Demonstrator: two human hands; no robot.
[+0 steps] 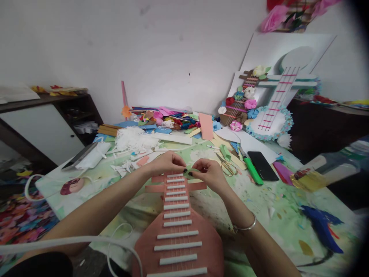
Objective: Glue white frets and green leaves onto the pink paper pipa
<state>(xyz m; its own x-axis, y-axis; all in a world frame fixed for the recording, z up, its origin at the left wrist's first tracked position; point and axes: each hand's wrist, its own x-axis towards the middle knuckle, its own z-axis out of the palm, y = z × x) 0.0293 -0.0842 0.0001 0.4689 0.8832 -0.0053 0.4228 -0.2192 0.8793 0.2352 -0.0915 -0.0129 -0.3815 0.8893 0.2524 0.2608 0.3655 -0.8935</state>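
A reddish-brown paper model of a lute [178,242] lies in front of me, its body toward me and its neck pointing away. White paper bars [177,215] cross it over thin strings. At the far end of the neck, my left hand [168,163] and my right hand [210,174] meet with fingers pinched. Between their fingertips is a small green paper piece [192,171], leaf-like in shape, just over the neck's tip. Fingers partly cover it, so its full outline is hidden.
Right of the hands lie gold scissors [229,168], a green-handled cutter [253,169] and a black phone [263,165]. A blue glue gun [323,227] rests at the right edge. White string [135,139] and paper scraps pile up behind. Decorated instrument models [271,121] lean on the wall.
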